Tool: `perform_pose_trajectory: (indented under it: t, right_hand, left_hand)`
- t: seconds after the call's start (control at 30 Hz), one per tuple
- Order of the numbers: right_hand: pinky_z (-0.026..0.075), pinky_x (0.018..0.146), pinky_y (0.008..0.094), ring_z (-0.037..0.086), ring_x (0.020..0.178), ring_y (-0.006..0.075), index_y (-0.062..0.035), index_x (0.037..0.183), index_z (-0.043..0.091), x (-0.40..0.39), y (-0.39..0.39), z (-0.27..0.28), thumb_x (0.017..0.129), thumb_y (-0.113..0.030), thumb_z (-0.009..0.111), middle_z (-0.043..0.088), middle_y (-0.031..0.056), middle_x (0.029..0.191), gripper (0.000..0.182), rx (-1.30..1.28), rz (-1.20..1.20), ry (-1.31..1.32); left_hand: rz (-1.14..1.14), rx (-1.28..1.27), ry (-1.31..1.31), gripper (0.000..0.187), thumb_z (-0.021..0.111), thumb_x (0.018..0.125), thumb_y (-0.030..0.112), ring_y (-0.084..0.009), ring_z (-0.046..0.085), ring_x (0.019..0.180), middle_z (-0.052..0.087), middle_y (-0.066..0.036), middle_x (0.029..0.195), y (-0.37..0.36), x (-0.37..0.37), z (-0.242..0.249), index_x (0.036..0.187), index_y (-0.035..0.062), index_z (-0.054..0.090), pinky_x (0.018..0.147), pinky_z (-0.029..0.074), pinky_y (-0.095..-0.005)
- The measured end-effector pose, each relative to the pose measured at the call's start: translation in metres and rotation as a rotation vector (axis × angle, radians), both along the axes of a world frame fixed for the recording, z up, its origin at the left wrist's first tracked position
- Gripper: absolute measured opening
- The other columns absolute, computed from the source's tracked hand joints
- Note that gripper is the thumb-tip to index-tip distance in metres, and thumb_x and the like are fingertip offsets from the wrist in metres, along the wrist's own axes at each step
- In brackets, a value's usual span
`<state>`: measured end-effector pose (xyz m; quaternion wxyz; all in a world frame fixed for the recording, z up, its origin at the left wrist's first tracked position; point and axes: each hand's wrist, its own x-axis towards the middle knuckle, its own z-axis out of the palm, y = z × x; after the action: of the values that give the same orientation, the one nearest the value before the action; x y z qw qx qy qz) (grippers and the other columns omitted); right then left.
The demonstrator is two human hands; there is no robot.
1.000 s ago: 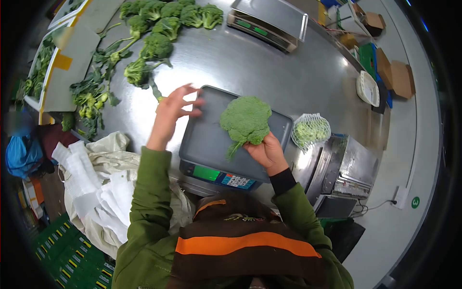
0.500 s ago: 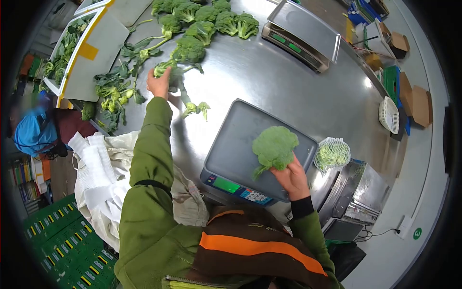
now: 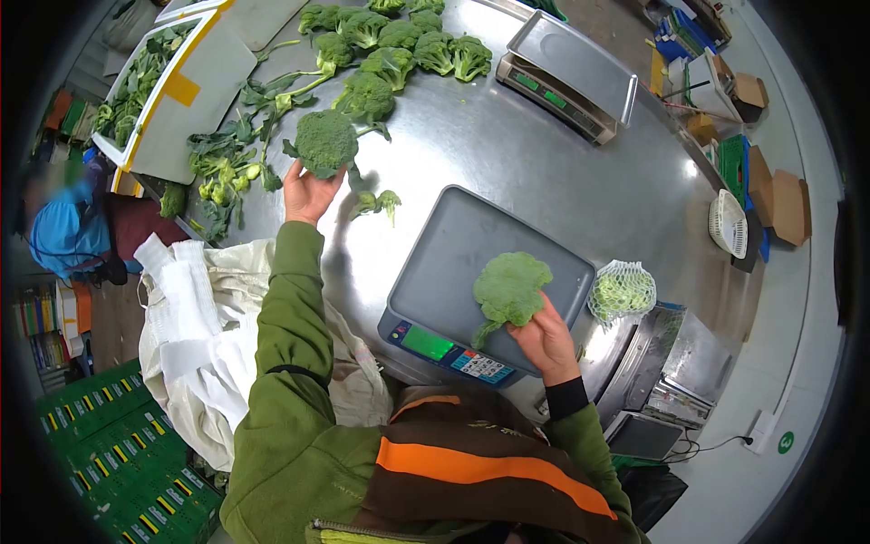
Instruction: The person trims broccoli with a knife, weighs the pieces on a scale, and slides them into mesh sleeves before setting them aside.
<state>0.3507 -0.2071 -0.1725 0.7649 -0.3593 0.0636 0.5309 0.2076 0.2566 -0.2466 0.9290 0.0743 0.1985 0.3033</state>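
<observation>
My left hand (image 3: 311, 194) is closed round the underside of a dark green broccoli head (image 3: 326, 142), over the left part of the metal table (image 3: 426, 127). In my right hand (image 3: 546, 343) is a paler broccoli head (image 3: 512, 286), held over the grey tray of a digital scale (image 3: 444, 236). The scale's display (image 3: 427, 343) glows green. Beyond my left hand lie more broccoli heads (image 3: 364, 96), with trimmed leaves and stalks (image 3: 222, 172) to its left. A small cut piece (image 3: 376, 206) rests just right of my left wrist.
A netted broccoli head (image 3: 622, 290) sits right of the scale. A second scale (image 3: 566, 77) stands at the back. White foam boxes (image 3: 186, 100) hold greens at left, above a white sack (image 3: 208, 344) and green crates (image 3: 127, 453). A person in blue (image 3: 68, 236) is at far left.
My left hand has lifted a broccoli head from the pile and drawn it slightly toward me. My right hand, still holding its head, has shifted slightly left and down.
</observation>
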Motion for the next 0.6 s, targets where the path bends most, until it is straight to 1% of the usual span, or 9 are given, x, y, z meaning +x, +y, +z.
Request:
perform_pose_trajectory:
  t: [0.1, 0.17, 0.2, 0.23, 0.3, 0.37, 0.47, 0.57, 0.6]
  right_hand:
    - [0.042, 0.102, 0.0429, 0.05, 0.126, 0.0267, -0.0083, 0.139, 0.044, -0.004, -0.006, -0.001, 0.096, -0.01, 0.051, 0.052, 0.0108, 0.138, 0.043, 0.031, 0.025, 0.001]
    - [0.042, 0.102, 0.0429, 0.05, 0.126, 0.0267, -0.0085, 0.138, 0.045, -0.006, -0.013, 0.0, 0.096, -0.01, 0.051, 0.052, 0.0107, 0.137, 0.043, 0.045, 0.022, 0.004]
    - [0.042, 0.102, 0.043, 0.05, 0.126, 0.0269, -0.0085, 0.138, 0.045, -0.007, -0.017, 0.001, 0.096, -0.01, 0.052, 0.052, 0.0107, 0.137, 0.043, 0.056, 0.026, 0.008]
    - [0.042, 0.102, 0.0432, 0.05, 0.126, 0.0271, -0.0086, 0.138, 0.045, -0.009, -0.022, 0.002, 0.096, -0.011, 0.052, 0.052, 0.0107, 0.137, 0.043, 0.067, 0.029, 0.012]
    - [0.042, 0.102, 0.0434, 0.05, 0.125, 0.027, -0.0086, 0.138, 0.046, -0.011, -0.033, 0.004, 0.096, -0.011, 0.052, 0.052, 0.0107, 0.136, 0.042, 0.094, 0.018, 0.001]
    - [0.042, 0.102, 0.0436, 0.051, 0.125, 0.0269, -0.0086, 0.137, 0.046, -0.014, -0.046, 0.006, 0.097, -0.012, 0.051, 0.052, 0.0106, 0.136, 0.041, 0.115, 0.009, -0.009]
    - [0.042, 0.103, 0.0436, 0.051, 0.125, 0.027, -0.008, 0.136, 0.046, -0.015, -0.066, 0.009, 0.098, -0.012, 0.05, 0.053, 0.0105, 0.135, 0.038, 0.103, -0.007, -0.029]
    - [0.043, 0.101, 0.042, 0.052, 0.121, 0.0252, -0.0072, 0.135, 0.047, -0.016, -0.082, 0.003, 0.1, -0.013, 0.048, 0.053, 0.0102, 0.134, 0.036, 0.074, -0.033, -0.016]
    - [0.044, 0.098, 0.0389, 0.054, 0.118, 0.023, -0.0069, 0.135, 0.047, -0.014, -0.087, -0.005, 0.1, -0.013, 0.048, 0.054, 0.0098, 0.132, 0.035, 0.072, -0.028, -0.019]
  left_hand:
    - [-0.152, -0.076, -0.335, 0.048, 0.046, 0.097, 0.031, -0.0379, 0.049, 0.123, 0.049, -0.02, 0.136, -0.033, 0.011, 0.029, 0.133, -0.0001, 0.048, 0.1, 0.046, -0.0509]
    - [-0.31, -0.001, -0.47, 0.05, 0.044, 0.096, 0.035, -0.0364, 0.05, 0.12, 0.051, -0.021, 0.134, -0.046, 0.019, 0.039, 0.133, 0.0009, 0.048, 0.093, 0.05, -0.052]
    - [-0.333, 0.06, -0.419, 0.052, 0.043, 0.095, 0.037, -0.0359, 0.053, 0.116, 0.051, -0.019, 0.133, -0.053, 0.021, 0.043, 0.134, 0.0018, 0.048, 0.088, 0.052, -0.0522]
    - [-0.342, 0.073, -0.422, 0.052, 0.043, 0.095, 0.037, -0.0359, 0.053, 0.116, 0.051, -0.019, 0.133, -0.059, 0.022, 0.049, 0.134, 0.0018, 0.048, 0.088, 0.052, -0.0522]
    - [-0.407, 0.006, -0.353, 0.051, 0.042, 0.095, 0.037, -0.0361, 0.056, 0.113, 0.054, -0.018, 0.131, -0.076, 0.023, 0.064, 0.133, 0.0028, 0.05, 0.086, 0.053, -0.0532]
    - [-0.432, 0.096, -0.331, 0.048, 0.043, 0.095, 0.034, -0.0356, 0.059, 0.113, 0.058, -0.019, 0.128, -0.094, 0.019, 0.076, 0.129, 0.0025, 0.054, 0.089, 0.053, -0.0527]
    - [-0.329, 0.313, -0.28, 0.04, 0.042, 0.098, 0.027, -0.0341, 0.06, 0.113, 0.061, -0.02, 0.124, -0.124, 0.019, 0.1, 0.123, -0.0009, 0.056, 0.096, 0.051, -0.0478]
    - [-0.363, 0.39, -0.216, 0.039, 0.041, 0.098, 0.024, -0.0335, 0.061, 0.111, 0.06, -0.021, 0.125, -0.147, 0.012, 0.115, 0.122, -0.003, 0.056, 0.097, 0.051, -0.0472]
    - [-0.37, 0.479, -0.275, 0.042, 0.04, 0.098, 0.023, -0.0317, 0.061, 0.111, 0.06, -0.022, 0.125, -0.157, 0.01, 0.12, 0.126, -0.006, 0.054, 0.098, 0.05, -0.0448]
